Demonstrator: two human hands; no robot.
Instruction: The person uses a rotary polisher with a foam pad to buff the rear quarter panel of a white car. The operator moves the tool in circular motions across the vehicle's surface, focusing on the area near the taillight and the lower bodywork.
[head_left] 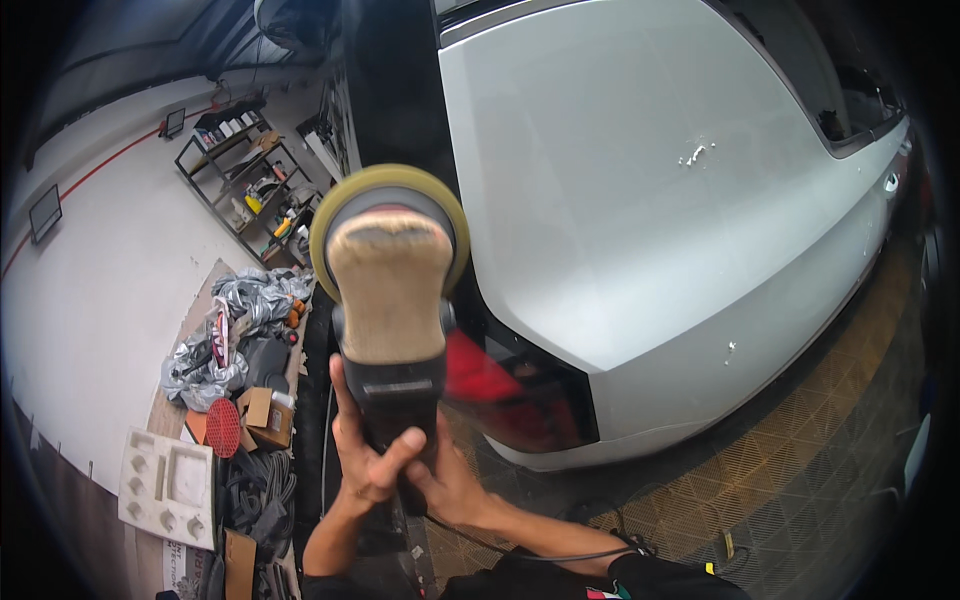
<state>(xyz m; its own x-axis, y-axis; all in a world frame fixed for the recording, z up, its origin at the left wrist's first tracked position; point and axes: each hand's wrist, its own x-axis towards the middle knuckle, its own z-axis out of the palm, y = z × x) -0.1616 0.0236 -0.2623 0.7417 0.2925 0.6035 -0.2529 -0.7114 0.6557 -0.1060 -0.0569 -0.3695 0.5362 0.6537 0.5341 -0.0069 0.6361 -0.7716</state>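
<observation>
A black and tan power polisher (395, 290) is held upright in front of me, with a round yellow pad (458, 225) at its top. My left hand (368, 458) wraps the lower body of the tool from the left side, thumb across the front. Closed round the handle from the right is my right hand (455, 482), its fingers partly hidden behind the tool. The pad stays apart from the pale silver car panel (600, 190) on the right. White smears (697, 154) mark that panel, and a smaller white spot (731, 348) sits lower down.
A power cord (490, 545) trails right past my forearm. The car's dark red tail light (530, 400) is close by. On the left, a bench carries crumpled silver sheeting (205, 365), a cardboard box (268, 415) and a moulded white tray (150, 465). A shelf rack (215, 178) stands behind.
</observation>
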